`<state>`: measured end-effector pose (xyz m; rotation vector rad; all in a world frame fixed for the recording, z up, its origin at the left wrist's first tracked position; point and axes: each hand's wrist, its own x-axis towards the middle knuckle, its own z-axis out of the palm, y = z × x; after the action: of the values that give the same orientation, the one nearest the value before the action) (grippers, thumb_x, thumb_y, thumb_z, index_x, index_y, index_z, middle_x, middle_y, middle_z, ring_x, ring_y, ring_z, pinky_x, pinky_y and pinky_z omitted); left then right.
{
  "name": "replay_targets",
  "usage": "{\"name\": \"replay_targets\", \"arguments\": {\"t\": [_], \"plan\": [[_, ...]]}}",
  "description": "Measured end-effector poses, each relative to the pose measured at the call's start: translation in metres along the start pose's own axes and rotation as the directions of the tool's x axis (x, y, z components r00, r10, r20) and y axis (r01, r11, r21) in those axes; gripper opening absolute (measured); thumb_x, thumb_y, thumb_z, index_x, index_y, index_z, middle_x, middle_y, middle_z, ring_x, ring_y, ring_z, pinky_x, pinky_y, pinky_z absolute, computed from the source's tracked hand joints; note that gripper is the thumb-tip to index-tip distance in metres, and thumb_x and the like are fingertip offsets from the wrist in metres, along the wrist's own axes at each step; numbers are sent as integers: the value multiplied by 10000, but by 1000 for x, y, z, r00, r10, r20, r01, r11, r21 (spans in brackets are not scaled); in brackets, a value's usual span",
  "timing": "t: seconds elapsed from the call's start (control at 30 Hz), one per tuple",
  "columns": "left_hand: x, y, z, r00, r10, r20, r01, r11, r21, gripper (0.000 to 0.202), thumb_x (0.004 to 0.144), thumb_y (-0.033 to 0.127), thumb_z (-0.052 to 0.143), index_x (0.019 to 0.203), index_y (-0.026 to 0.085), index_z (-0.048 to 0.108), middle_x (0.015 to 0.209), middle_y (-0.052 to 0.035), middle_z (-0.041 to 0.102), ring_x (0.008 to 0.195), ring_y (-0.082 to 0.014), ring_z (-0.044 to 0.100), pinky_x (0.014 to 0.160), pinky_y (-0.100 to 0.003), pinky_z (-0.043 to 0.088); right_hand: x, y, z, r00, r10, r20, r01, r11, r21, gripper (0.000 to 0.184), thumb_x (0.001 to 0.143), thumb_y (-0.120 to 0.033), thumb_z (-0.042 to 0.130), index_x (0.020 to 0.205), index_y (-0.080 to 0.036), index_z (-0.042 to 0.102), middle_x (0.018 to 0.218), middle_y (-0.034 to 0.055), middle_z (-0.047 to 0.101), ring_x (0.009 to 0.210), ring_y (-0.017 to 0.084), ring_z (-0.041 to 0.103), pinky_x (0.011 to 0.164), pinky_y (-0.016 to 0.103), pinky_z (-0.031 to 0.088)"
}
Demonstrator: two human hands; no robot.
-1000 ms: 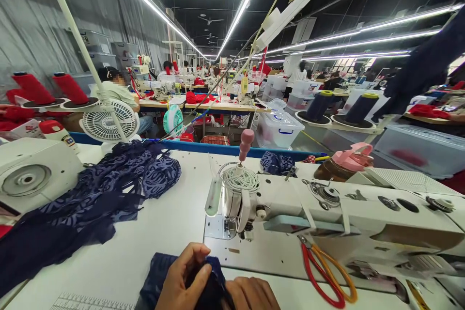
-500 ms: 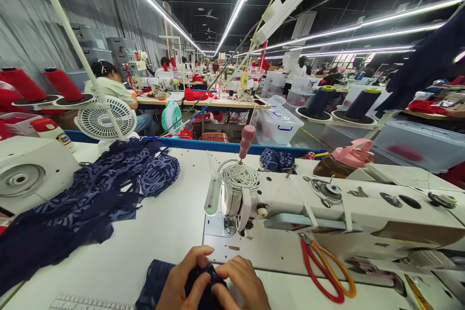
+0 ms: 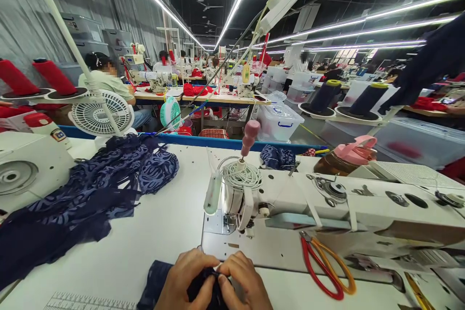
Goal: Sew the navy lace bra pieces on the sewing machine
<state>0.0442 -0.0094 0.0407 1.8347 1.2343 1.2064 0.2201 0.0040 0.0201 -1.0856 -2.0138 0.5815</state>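
Note:
Both hands are at the lower middle, close in front of the sewing machine [image 3: 290, 198]. Dark navy fabric [image 3: 154, 278] is pinched between the fingertips of my left hand [image 3: 187, 278] and my right hand [image 3: 243, 281]. Thumbs and forefingers of the two hands nearly meet over a gathered edge. Part of the cloth spreads out to the left on the white table, and the rest is hidden behind the hands. The needle area [image 3: 232, 223] of the machine lies just beyond the fingers, with no cloth under it.
A heap of navy patterned pieces [image 3: 98, 189] covers the table's left side. Scissors with red and orange handles [image 3: 327, 266] lie right of my hands. A clear ruler [image 3: 87, 302] is at the front edge. Thread cones [image 3: 325, 94], a fan [image 3: 103, 114] and a pink-lidded bottle [image 3: 348, 155] stand farther back.
Fingertips of both hands have drawn closer together over the fabric, and my left forefinger has come down onto it. The view has shifted slightly.

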Motion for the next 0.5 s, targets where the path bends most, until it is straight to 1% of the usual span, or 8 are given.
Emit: {"name": "replay_targets", "arguments": {"t": [0.1, 0.2, 0.27, 0.33, 0.4, 0.43, 0.5], "plan": [[-1, -2, -1, 999, -29, 42, 28, 999, 30, 187, 901, 181, 524, 955, 247, 690, 831, -30, 675, 804, -192, 632, 772, -274, 477, 0, 1, -2, 1000, 10, 29, -10, 1000, 15, 164, 884, -109, 473, 786, -238, 495, 742, -40, 569, 759, 147, 580, 710, 248, 434], [-1, -3, -3, 992, -81, 93, 74, 994, 83, 143, 929, 233, 522, 855, 233, 643, 808, -34, 645, 827, -207, 605, 782, -285, 462, 0, 1, -5, 993, 86, 79, -92, 992, 84, 179, 872, -109, 480, 743, -233, 486, 725, -42, 560, 746, 141, 582, 715, 235, 447], [-1, -4, -5, 977, -121, 177, 109, 991, 78, 171, 963, 279, 492, 845, 226, 605, 846, -40, 637, 869, -211, 592, 806, -284, 455, -1, 0, -7, 978, 165, 130, -182, 974, 133, 187, 858, -110, 500, 714, -229, 486, 723, -43, 558, 737, 135, 586, 706, 221, 453], [-1, -6, -6, 944, -158, 289, 155, 987, 35, 225, 1005, 326, 426, 874, 220, 575, 904, -49, 629, 903, -206, 583, 833, -279, 451, -2, -1, -8, 964, 202, 175, -229, 962, 150, 192, 840, -105, 516, 695, -227, 485, 714, -46, 558, 742, 135, 592, 718, 219, 456], [-1, -9, -6, 914, -188, 359, 203, 979, -2, 269, 1031, 366, 373, 900, 215, 553, 918, -49, 615, 885, -193, 574, 821, -263, 445, -3, -1, -9, 964, 193, 184, -219, 967, 131, 194, 837, -103, 518, 693, -227, 481, 707, -49, 559, 754, 138, 598, 739, 228, 456], [-1, -11, -6, 907, -200, 370, 220, 976, -12, 286, 1036, 384, 362, 899, 213, 545, 899, -43, 606, 852, -186, 565, 793, -253, 439, -3, 0, -8, 969, 177, 172, -198, 974, 112, 193, 839, -102, 514, 697, -227, 476, 705, -50, 558, 754, 137, 597, 746, 232, 454], [-1, -14, -4, 907, -211, 364, 237, 971, -29, 309, 1036, 418, 363, 885, 211, 535, 836, -23, 583, 764, -168, 530, 714, -237, 412, -4, 2, -9, 983, 126, 133, -136, 988, 67, 188, 849, -105, 503, 711, -229, 474, 710, -49, 559, 745, 134, 592, 734, 235, 450]]}}
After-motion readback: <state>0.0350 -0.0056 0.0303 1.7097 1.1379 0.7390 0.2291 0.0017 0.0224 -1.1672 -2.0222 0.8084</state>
